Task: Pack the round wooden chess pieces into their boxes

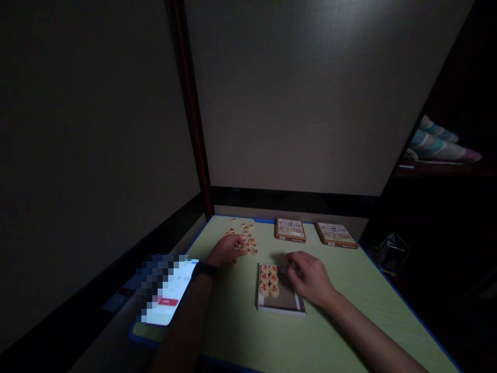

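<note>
At the pile of loose Chinese chess pieces (pixel 248 241), my left hand (pixel 229 248), with a dark band on its wrist, has thumb and fingers bent around a round wooden piece (pixel 241 247). My right hand (pixel 308 274) hovers over the right side of a shallow open box (pixel 283 312), fingers curled together. Whatever it may hold is hidden. Inside the box, several pieces with red characters (pixel 269 280) lie face up in two columns along the left side. Bare brown box floor shows to their right.
Two flat printed boxes, a left one (pixel 290 230) and a right one (pixel 336 235), lie at the back of the pale green table (pixel 233 321). A lit phone (pixel 174 298) rests by the left edge. Walls (pixel 287 103) stand behind and to the left.
</note>
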The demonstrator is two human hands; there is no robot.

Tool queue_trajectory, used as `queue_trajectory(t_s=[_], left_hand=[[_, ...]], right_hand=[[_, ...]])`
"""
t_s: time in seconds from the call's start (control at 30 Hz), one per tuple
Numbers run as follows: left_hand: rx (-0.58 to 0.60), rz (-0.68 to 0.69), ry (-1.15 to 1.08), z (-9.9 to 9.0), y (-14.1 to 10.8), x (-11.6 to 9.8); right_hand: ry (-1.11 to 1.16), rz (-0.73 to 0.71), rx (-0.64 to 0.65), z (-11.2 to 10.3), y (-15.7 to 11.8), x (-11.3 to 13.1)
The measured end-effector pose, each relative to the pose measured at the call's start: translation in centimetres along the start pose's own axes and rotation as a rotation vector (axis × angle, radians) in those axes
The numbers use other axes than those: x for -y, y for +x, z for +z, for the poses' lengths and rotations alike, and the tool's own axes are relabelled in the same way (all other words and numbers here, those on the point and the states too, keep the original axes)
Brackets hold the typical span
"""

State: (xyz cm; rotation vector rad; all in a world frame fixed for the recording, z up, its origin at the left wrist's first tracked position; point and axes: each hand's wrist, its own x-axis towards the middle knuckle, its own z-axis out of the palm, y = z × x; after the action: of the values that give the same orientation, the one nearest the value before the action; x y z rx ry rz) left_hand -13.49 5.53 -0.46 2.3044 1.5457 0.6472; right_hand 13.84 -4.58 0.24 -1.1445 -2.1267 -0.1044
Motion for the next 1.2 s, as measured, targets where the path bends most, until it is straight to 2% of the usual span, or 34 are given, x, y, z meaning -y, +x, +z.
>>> queue_trajectory(t_s=[0.1, 0.27, 0.37, 0.57, 0.8, 1.0, 1.07, 1.2], left_hand=[[0.000, -0.036, -0.036, -0.4, 0.0, -0.3], [-0.154, -0.091, 0.035, -0.7, 0.0, -0.5], [-0.190, -0.085, 0.080, -0.6, -0.1, -0.2], [-0.029, -0.041, 0.098, 0.0, -0.2, 0.6], [-0.053, -0.070, 0.120, -0.1, -0.1, 0.2], [0.022, -0.107, 0.163, -0.6, -0.2, 0.0], [-0.060, -0.137, 0.165, -1.1, -0.2, -0.1], [-0.417, -0.309, 0.139, -2.5, -0.2, -0.6]], right_hand=[[-0.001, -0.007, -0.001, 0.0, 0.0, 0.1], [-0.014, -0.017, 0.000, -0.1, 0.0, 0.2], [-0.024, -0.018, 0.018, 0.0, -0.1, 0.1], [-0.022, -0.034, 0.040, 0.0, -0.1, 0.0], [-0.014, -0.070, 0.004, 0.1, 0.0, 0.0], [-0.020, -0.077, -0.021, 0.3, -0.3, -0.3], [-0.010, -0.065, -0.014, 0.3, -0.5, -0.5], [0.034, 0.019, 0.050, 0.5, 0.9, -1.0]])
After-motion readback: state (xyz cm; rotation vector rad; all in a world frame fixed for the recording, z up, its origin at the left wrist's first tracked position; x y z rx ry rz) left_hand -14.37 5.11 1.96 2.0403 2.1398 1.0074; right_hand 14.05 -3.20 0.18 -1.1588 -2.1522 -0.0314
